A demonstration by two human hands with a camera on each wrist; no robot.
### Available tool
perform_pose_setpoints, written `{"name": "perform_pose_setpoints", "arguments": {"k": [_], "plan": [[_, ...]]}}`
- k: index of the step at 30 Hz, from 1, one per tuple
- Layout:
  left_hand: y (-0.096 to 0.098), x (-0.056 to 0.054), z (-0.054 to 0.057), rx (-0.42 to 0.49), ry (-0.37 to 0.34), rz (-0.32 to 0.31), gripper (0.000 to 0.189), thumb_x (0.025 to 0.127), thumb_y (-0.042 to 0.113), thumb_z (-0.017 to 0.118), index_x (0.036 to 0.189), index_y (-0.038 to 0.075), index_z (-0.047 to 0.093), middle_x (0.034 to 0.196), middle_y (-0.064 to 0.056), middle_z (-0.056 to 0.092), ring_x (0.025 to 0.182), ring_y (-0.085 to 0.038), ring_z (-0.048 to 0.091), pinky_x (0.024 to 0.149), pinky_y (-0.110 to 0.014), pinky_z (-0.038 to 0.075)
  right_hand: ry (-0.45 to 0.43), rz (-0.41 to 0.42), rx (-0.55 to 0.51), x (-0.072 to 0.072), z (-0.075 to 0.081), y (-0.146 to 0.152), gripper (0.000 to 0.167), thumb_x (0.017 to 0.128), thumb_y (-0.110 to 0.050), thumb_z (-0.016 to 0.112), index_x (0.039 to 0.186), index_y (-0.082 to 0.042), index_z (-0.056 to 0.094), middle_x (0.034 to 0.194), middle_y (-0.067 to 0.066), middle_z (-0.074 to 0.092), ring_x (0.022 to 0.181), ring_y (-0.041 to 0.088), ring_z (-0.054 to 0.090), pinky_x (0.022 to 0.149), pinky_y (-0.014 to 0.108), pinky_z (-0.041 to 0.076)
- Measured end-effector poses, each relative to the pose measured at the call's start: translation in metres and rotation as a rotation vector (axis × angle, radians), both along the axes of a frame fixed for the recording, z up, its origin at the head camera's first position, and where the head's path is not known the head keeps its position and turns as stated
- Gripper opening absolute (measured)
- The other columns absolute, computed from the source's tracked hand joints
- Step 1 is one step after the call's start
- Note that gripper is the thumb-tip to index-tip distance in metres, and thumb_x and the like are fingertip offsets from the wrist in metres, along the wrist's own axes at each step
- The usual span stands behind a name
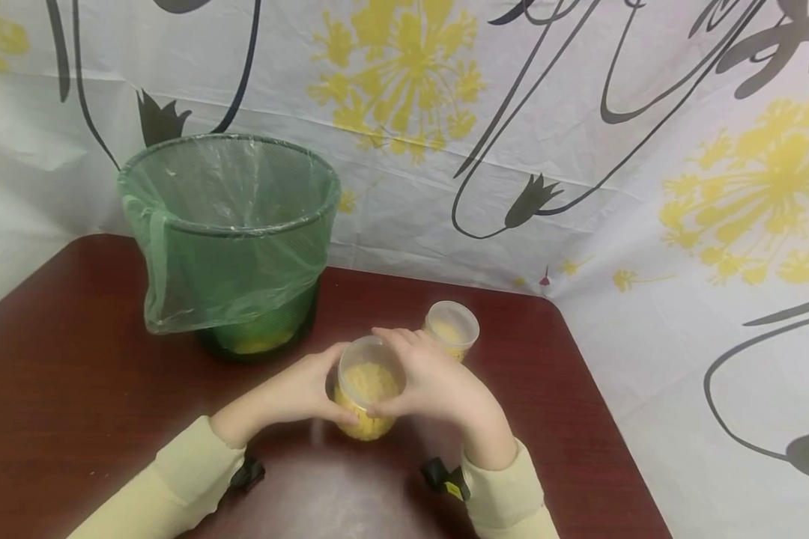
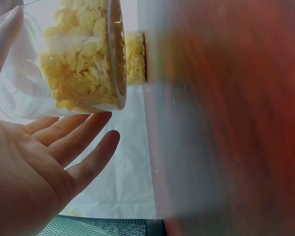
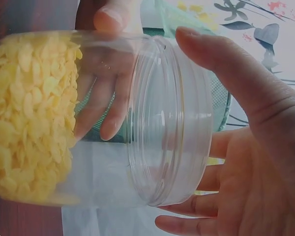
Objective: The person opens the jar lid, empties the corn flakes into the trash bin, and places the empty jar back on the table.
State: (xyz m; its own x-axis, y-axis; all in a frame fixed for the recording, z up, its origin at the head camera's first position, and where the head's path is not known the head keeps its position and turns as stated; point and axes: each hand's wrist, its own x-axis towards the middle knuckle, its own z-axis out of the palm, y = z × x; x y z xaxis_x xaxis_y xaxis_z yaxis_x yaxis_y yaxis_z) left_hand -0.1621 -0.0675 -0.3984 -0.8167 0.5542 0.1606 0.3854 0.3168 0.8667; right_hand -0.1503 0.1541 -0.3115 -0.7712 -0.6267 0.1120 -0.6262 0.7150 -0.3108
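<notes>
A clear plastic jar (image 1: 369,385), partly filled with yellow flakes, stands between both hands at the middle of the table. My left hand (image 1: 310,388) holds its side, thumb in front and fingers behind. From the other side, my right hand (image 1: 438,378) grips the jar near its top. In the right wrist view, a translucent lid (image 3: 194,113) seems to cap the jar, with the right thumb and fingers around it. The left wrist view has the jar's base (image 2: 119,64) slightly above the tabletop. A second similar jar (image 1: 453,326) stands behind the right hand.
A green mesh bin (image 1: 270,299) with a clear plastic liner stands at the back left, something yellow low inside it. The dark red table (image 1: 61,359) ends at a white flowered sheet (image 1: 391,202) behind and to the right.
</notes>
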Motion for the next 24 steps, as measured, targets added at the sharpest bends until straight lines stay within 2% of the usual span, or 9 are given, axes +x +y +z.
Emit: {"name": "perform_pose_setpoints", "arguments": {"k": [12,24], "plan": [[-0.004,0.01,-0.006,-0.05,0.004,-0.013,0.095,0.06,0.043,0.088,0.136,0.011,0.042,0.118,0.003,0.057,0.106,-0.012,0.054,0.091,-0.039,0.045,0.0,0.057,0.031,0.005,-0.006,-0.003,0.091,0.061,-0.047,0.083,0.137,-0.009,0.049,0.127,0.002,0.054,0.115,0.017,0.05,0.098,0.032,0.04],[-0.003,0.011,-0.015,-0.046,0.014,-0.047,0.098,0.062,0.044,0.087,0.138,0.005,0.039,0.122,-0.006,0.056,0.11,-0.019,0.054,0.092,-0.043,0.044,0.014,0.072,0.056,0.008,-0.013,-0.003,0.095,0.059,-0.049,0.085,0.136,-0.006,0.049,0.124,0.004,0.055,0.112,0.02,0.051,0.097,0.034,0.042]]}}
